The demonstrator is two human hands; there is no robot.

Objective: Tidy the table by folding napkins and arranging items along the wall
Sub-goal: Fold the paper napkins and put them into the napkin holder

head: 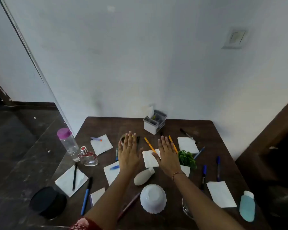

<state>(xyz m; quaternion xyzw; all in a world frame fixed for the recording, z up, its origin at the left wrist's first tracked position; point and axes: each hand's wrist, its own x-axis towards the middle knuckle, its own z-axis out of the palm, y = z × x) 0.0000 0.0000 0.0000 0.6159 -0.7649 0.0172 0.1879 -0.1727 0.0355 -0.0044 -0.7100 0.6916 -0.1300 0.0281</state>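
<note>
Dark brown wood: one table (106, 127), far edge flush against the white wall, left edge beside dark floor.

Open room, as I read it from here: a bare strip runs along the wall on both sides of the grey-white organiser (155, 122). The middle and the left edge are crowded.

Count:
- Napkins, white, six lying flat. A seventh small white piece (97, 195) near the front I cannot tell apart from a pad.
- Orange pens, two (150, 145) (173, 144), both slanting far-left to near-right.
- Purple-capped bottle (68, 143), one, upright at the left edge.
- Upturned white bowl (153, 198), one, near me.
- Potted plant (186, 159), one, just beside my right wrist.

Centre napkin (150, 159): lies between my hands, its long axis running from me toward the wall, with one orange pen's tip on its far corner. Right front napkin (221, 194): long axis the same way, leaning left.

Left hand (129, 153): flat, fingers straight, holding nothing. Right hand (167, 156): likewise, its thumb over the centre napkin. I cannot tell if it touches.
</note>
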